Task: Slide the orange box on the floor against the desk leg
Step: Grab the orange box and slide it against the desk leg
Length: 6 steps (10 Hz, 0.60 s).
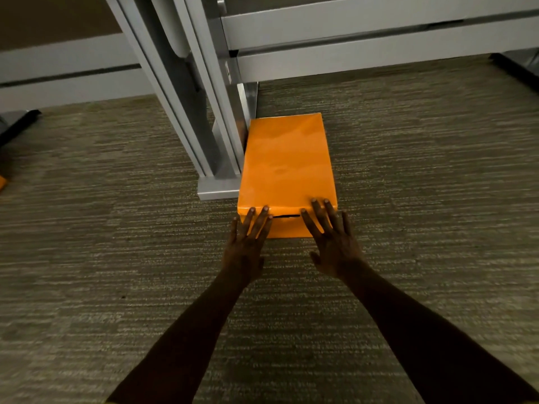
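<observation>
An orange box (287, 164) lies lengthwise on the carpet, its left long side against the grey metal desk leg (215, 135) and the leg's foot plate (217, 189). My left hand (248, 243) rests flat on the box's near end, fingers spread, fingertips over the top edge at the left corner. My right hand (332, 240) lies flat on the near right corner the same way. Neither hand wraps around the box. A dark slot shows in the near face between my hands.
Grey striped carpet (116, 258) spreads all around. Grey partition panels (364, 53) run along the back. Another desk foot (17, 121) sits at the far left, one more at the far right (522, 68). A small orange object (2, 182) peeks in at the left edge.
</observation>
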Each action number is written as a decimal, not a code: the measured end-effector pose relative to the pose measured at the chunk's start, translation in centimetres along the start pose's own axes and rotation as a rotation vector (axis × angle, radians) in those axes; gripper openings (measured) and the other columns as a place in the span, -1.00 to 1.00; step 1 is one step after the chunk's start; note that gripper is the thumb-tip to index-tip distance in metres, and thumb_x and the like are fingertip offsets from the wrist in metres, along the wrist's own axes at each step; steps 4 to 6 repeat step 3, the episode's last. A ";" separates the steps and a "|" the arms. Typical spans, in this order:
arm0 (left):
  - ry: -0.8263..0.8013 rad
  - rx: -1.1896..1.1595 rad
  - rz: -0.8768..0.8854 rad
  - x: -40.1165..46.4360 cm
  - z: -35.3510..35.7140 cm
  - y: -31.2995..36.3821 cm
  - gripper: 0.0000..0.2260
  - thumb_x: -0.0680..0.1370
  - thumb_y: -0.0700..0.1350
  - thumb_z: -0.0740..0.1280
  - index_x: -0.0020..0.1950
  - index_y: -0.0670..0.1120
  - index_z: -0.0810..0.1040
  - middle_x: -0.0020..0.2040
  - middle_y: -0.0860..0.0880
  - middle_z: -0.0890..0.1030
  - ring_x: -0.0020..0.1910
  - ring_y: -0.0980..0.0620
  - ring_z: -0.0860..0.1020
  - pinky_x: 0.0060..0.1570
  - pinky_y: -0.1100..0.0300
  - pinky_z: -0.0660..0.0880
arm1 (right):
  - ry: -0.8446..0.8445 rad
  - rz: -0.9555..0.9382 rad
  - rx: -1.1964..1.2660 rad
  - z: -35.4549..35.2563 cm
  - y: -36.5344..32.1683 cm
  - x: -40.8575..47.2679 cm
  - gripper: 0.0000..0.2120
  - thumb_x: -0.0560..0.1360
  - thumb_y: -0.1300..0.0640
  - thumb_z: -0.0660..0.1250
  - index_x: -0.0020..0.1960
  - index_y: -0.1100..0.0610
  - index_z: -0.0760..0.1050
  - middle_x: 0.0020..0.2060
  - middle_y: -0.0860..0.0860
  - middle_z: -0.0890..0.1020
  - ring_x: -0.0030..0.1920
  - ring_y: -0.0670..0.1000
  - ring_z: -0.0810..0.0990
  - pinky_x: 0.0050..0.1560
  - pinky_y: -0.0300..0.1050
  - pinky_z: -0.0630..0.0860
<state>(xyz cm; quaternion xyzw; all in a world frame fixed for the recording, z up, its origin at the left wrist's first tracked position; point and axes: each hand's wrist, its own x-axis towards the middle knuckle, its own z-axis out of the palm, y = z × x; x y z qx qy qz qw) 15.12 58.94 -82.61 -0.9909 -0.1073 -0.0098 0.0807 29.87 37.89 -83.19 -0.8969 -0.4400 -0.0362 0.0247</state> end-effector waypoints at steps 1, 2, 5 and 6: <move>-0.024 -0.014 -0.024 0.1 0.2 -0.3 0.04 0.43 0.09 0.48 0.68 0.02 -0.15 0.70 -0.02 -0.21 0.67 -0.15 -0.18 0.59 -0.34 -0.01 | -0.005 0.000 0.016 0.0 0.3 0.0 0.13 0.39 -0.20 0.46 0.68 -0.03 -0.22 0.67 0.11 -0.23 0.65 0.25 -0.25 0.56 0.45 0.00; -0.010 -0.005 -0.015 -0.2 -0.4 0.8 0.00 0.43 0.12 0.45 0.69 0.02 -0.11 0.70 -0.07 -0.18 0.67 -0.21 -0.17 0.57 -0.37 0.04 | -0.002 0.033 0.054 -1.0 0.7 -0.7 0.08 0.42 -0.22 0.43 0.68 -0.04 -0.21 0.67 0.14 -0.21 0.65 0.27 -0.22 0.56 0.42 -0.07; 0.019 -0.012 0.052 -0.2 -0.6 2.3 -0.02 0.42 0.14 0.44 0.69 0.00 -0.05 0.70 -0.11 -0.13 0.67 -0.25 -0.14 0.55 -0.40 0.08 | 0.038 0.119 0.109 -0.8 1.6 -1.8 0.06 0.44 -0.24 0.40 0.68 -0.03 -0.20 0.67 0.14 -0.20 0.65 0.27 -0.21 0.58 0.43 -0.07; 0.019 -0.012 0.052 -0.2 -0.6 2.3 -0.02 0.42 0.14 0.44 0.69 0.00 -0.05 0.70 -0.11 -0.13 0.67 -0.25 -0.14 0.55 -0.40 0.08 | 0.038 0.119 0.109 -0.8 1.6 -1.8 0.06 0.44 -0.24 0.40 0.68 -0.03 -0.20 0.67 0.14 -0.20 0.65 0.27 -0.21 0.58 0.43 -0.07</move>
